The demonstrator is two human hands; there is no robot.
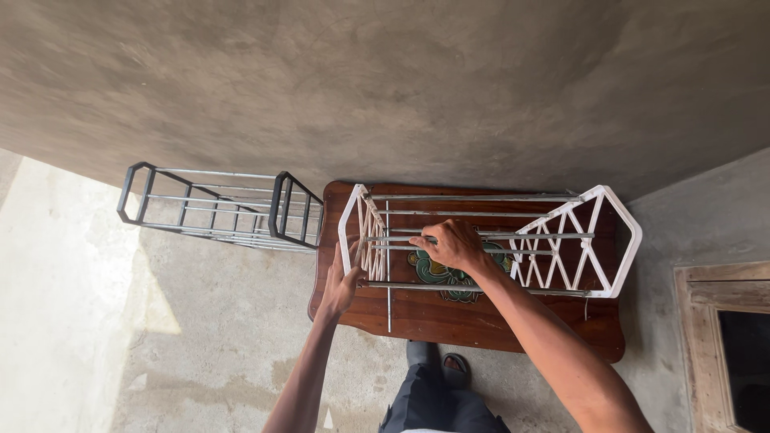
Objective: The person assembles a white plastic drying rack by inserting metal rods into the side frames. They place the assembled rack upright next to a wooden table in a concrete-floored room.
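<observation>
Two hands work on a white rack lying on a dark wooden table. At nine o'clock of the rack, the left hand presses flat, fingers together, against its end panel. The right hand curls around a metal rod at centre. A black rack stands at nine o'clock on the concrete floor.

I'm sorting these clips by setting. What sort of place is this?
Probably a plain home yard or porch: bare concrete floor, rough cement wall, and a small wooden table bearing a white rack, with a black rack beside it.
</observation>
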